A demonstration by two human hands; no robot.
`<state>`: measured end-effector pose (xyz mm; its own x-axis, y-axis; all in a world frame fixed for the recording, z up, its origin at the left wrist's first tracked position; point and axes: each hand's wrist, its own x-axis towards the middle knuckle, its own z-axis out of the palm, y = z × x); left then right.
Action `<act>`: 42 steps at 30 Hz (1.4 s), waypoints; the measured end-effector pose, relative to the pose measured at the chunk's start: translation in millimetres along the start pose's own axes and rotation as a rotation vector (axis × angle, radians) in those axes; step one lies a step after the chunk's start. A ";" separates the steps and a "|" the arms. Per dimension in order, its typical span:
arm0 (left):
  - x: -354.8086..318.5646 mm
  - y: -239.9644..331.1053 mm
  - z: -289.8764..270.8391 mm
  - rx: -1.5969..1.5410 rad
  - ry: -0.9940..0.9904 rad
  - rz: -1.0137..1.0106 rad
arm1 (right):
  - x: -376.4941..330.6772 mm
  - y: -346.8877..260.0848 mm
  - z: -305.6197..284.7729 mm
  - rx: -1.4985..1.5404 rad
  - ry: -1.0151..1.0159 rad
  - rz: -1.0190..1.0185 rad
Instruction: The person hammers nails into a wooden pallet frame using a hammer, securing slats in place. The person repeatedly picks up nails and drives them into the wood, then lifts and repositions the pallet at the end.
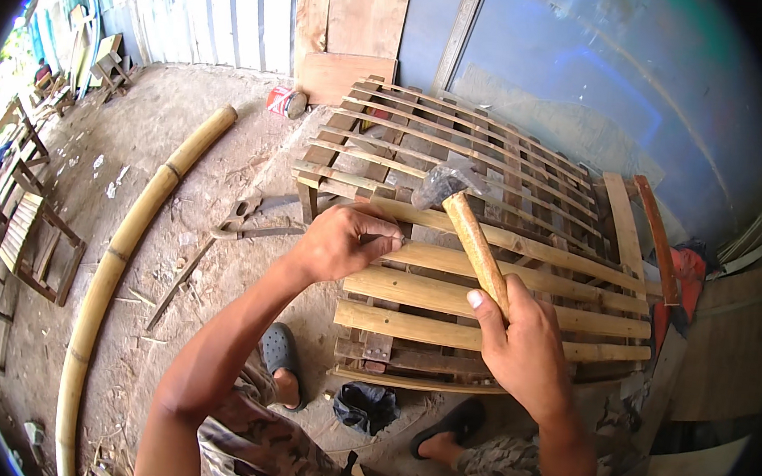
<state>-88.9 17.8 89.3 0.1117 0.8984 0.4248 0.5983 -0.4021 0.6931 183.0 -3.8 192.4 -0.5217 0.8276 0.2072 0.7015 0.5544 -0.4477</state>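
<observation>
My right hand [525, 339] grips a hammer [474, 245] by its wooden handle, thumb along the shaft. The hammer's dark metal head is raised above the slats, and its outline is blurred. At the left end of a bamboo slat [451, 260], my left hand [349, 243] is closed in a pinch, fingertips down near the wood. Whatever lies between those fingertips is too small to make out. Several bamboo slats [492, 300] lie side by side across a wooden frame [308, 198], wider strips near me and thinner, spaced strips at the far side.
A long bamboo pole [121, 244] lies on the dirt floor to the left, beside a long-handled cutting tool [191, 268]. A black plastic bag [366, 407] sits between my feet. Small wooden chairs [45, 247] stand far left. A red can [286, 102] lies near the wall.
</observation>
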 end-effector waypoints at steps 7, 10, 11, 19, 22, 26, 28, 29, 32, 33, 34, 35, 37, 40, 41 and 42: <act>-0.9 3.1 -0.1 -0.005 -0.004 -0.021 | 0.4 -3.9 -3.4 0.044 -0.069 0.094; 0.2 6.2 -3.0 -0.022 -0.027 -0.027 | -0.7 3.7 8.5 0.102 -0.017 0.060; -1.2 3.2 0.1 -0.020 -0.017 -0.019 | -1.7 11.6 12.5 0.055 -0.032 0.026; -1.7 3.9 0.8 -0.131 -0.017 -0.158 | 22.1 23.0 16.2 0.026 -0.013 0.151; -4.2 7.3 3.0 -0.306 -0.002 -0.279 | 53.1 36.2 24.3 0.023 -0.003 0.124; -12.9 1.5 0.3 -0.457 0.110 -0.437 | 72.4 41.1 31.6 -0.068 -0.087 0.146; -12.8 13.4 -2.4 -0.464 0.177 -0.622 | 73.9 49.0 38.4 -0.048 -0.084 0.115; -10.0 17.7 -3.8 -0.473 0.129 -0.708 | 74.9 50.9 37.1 -0.043 -0.102 0.140; -13.6 18.2 -3.2 -0.597 0.004 -0.935 | 75.1 46.2 37.5 -0.021 -0.153 0.165; -15.2 16.0 0.9 -0.743 0.031 -0.909 | 74.8 46.5 37.9 -0.021 -0.145 0.145; -17.6 13.7 6.0 -0.888 0.057 -0.879 | 74.5 46.4 38.6 -0.021 -0.137 0.126; -19.6 13.2 9.5 -1.032 0.083 -0.843 | 74.4 45.6 39.8 -0.014 -0.136 0.115; -20.2 18.0 14.9 -1.113 0.101 -0.836 | 73.1 47.9 40.7 -0.015 -0.137 0.108; -20.0 21.8 19.0 -1.187 0.105 -0.852 | 72.9 54.2 40.3 0.023 -0.136 0.059; -18.7 24.6 18.1 -1.193 0.085 -0.870 | 70.5 54.9 37.6 0.034 -0.137 0.080; -18.9 25.0 16.3 -1.196 0.074 -0.888 | 68.7 52.8 34.7 0.050 -0.141 0.093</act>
<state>-63.1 -6.3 89.1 0.0073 0.9254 -0.3788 -0.5445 0.3214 0.7747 167.4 79.3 152.8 -0.5210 0.8526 0.0401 0.7271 0.4679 -0.5024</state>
